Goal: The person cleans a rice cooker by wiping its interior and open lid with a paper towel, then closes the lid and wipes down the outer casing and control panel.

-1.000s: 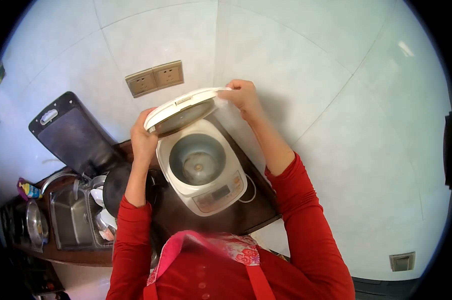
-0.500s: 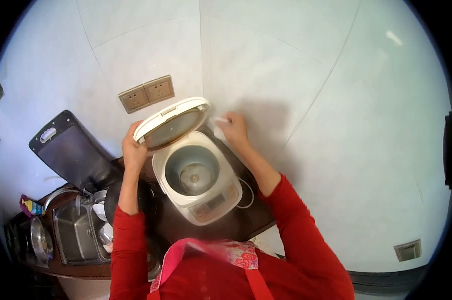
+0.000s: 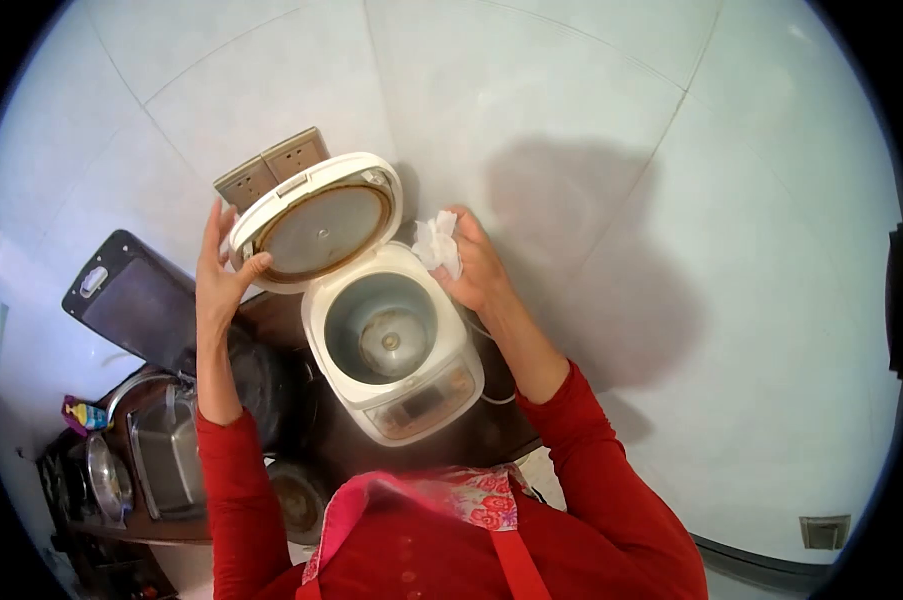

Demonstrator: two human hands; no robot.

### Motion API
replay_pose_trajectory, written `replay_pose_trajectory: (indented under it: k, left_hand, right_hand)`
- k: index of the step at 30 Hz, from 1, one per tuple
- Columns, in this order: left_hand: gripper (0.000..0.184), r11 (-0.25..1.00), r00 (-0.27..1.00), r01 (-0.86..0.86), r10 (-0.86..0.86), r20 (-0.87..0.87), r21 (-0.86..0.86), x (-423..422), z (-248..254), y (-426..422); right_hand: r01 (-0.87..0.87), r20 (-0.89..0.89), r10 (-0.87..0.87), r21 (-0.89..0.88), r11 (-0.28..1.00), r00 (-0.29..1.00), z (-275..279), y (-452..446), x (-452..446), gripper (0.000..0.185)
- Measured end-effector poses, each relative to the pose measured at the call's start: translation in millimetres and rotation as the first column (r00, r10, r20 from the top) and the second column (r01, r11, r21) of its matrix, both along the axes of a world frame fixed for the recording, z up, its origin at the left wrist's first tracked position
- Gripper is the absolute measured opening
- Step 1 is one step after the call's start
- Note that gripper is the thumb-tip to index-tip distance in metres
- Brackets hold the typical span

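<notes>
A white rice cooker stands on the dark counter with its lid raised. Its inside is bare grey metal with a round heating plate at the bottom; no inner pot is in it. My left hand is at the left edge of the lid, thumb on the inner side and fingers on the outer side. Brownish stains ring the lid's inner plate. To the right of the lid, my right hand is closed around a crumpled white tissue, apart from the cooker's lid.
Behind the lid, wall sockets sit on the pale tiled wall. A dark cutting board leans at the left, near a metal sink. A metal bowl lies beyond the sink. The cooker's white cord curves along its right side.
The lid has swung further back, so its inner side shows more. My left hand has shifted left and its fingers have spread somewhat. The right hand has turned, showing more of the tissue.
</notes>
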State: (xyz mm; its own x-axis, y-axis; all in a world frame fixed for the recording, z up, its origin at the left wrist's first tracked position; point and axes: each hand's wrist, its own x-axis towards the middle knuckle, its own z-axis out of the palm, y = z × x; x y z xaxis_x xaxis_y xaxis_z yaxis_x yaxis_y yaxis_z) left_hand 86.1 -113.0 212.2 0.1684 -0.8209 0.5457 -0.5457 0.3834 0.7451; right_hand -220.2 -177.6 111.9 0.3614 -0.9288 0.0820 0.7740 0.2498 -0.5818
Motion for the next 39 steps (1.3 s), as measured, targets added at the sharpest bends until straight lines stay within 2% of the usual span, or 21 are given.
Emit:
replay_pose_trajectory:
  k: [3,4,5,6,7,8,11,12,13,14,15,19,22,25,28,30,31,32,35,37,39]
  left_hand:
    - [0.051,0.88,0.864,-0.243,0.388,0.322,-0.408,-46,19,29]
    - [0.044,0.924,0.908,-0.127,0.255,0.333,-0.361,-62,14,36]
    - [0.036,0.951,0.935,-0.009,0.118,0.334,-0.311,-78,6,41]
    - [0.032,0.985,0.983,0.078,-0.05,0.179,-0.154,-92,-10,40]
    - [0.027,0.981,0.981,0.192,-0.193,-0.008,-0.017,-105,-29,37]
    - [0.028,0.964,0.954,0.265,-0.262,-0.146,0.001,-117,-44,36]
    - [0.03,0.929,0.855,0.37,-0.336,-0.394,0.012,-145,-54,36]
    - [0.028,0.933,0.844,0.357,-0.302,-0.442,0.043,-152,-51,37]
    - [0.027,0.953,0.909,0.303,-0.284,-0.304,0.017,-155,-52,37]
    - [0.027,0.967,0.955,0.252,-0.252,-0.159,-0.019,-158,-53,36]
    - [0.026,0.977,0.979,0.205,-0.206,-0.012,-0.06,-160,-54,36]
    - [0.024,0.994,0.992,0.094,-0.088,0.093,-0.062,-162,-56,40]
    - [0.024,0.985,0.979,0.158,-0.146,0.144,-0.073,-164,-55,41]
    - [0.025,0.988,0.943,0.147,-0.13,0.306,-0.035,-154,-59,40]
    - [0.026,0.938,0.942,0.309,-0.325,0.088,0.158,-137,-43,45]
    - [0.024,0.986,0.968,0.164,-0.156,0.198,-0.023,-120,-19,43]
    - [0.022,0.969,0.947,0.121,-0.047,0.319,-0.215,-104,-7,35]
    - [0.023,0.96,0.955,0.016,0.067,0.287,-0.279,-94,7,30]
    - [0.045,0.896,0.724,-0.042,0.332,0.605,-0.442,-72,54,2]
    - [0.053,0.915,0.601,-0.099,0.369,0.709,-0.391,-56,59,-22]
    - [0.056,0.974,0.569,-0.107,0.225,0.791,-0.2,-40,52,-34]
  right_hand:
    - [-0.093,0.068,0.09,0.033,0.995,0.994,-11,6,3,0.018]
    - [-0.136,0.103,0.131,0.042,0.99,0.986,-15,10,6,0.019]
    - [-0.005,-0.133,-0.021,-0.198,0.98,0.991,-19,15,10,0.022]
    - [0.061,-0.312,-0.222,-0.452,0.89,0.924,-24,21,14,0.025]
    - [-0.06,-0.093,0.044,-0.174,0.983,0.995,-20,26,18,0.031]
    - [-0.197,0.202,0.169,0.129,0.972,0.965,-16,31,21,0.037]
    - [0.054,-0.202,-0.117,-0.292,0.955,0.972,-10,58,30,0.041]
    - [0.106,-0.388,-0.339,-0.51,0.853,0.857,-3,69,28,0.039]
    - [0.074,-0.172,-0.126,-0.283,0.956,0.977,-7,66,30,0.037]
    - [-0.037,0.107,0.043,-0.062,0.997,0.993,-14,61,35,0.035]
    - [-0.21,0.404,0.144,0.123,0.97,0.903,-14,58,39,0.032]
    - [0.214,0.008,-0.214,-0.076,0.974,0.977,-13,62,45,0.023]
    - [-0.027,0.146,0.02,0.049,0.998,0.989,-17,65,32,0.025]
    - [-0.148,0.321,0.143,-0.006,0.989,0.936,-24,66,30,0.027]
    - [-0.099,0.207,0.102,-0.023,0.995,0.973,-28,66,28,0.028]
    - [-0.076,0.156,0.072,0.021,0.997,0.985,-36,59,25,0.027]
    - [-0.06,0.135,0.055,0.038,0.997,0.989,-36,54,25,0.027]
    - [0.024,0.051,-0.024,0.001,1.0,0.998,-34,49,25,0.028]
    - [0.256,-0.261,-0.285,-0.14,0.957,0.922,1,33,23,0.027]
    - [0.464,-0.229,-0.561,-0.365,0.807,0.795,33,13,31,0.018]
    - [0.527,-0.18,-0.657,-0.461,0.714,0.732,57,-15,43,0.013]
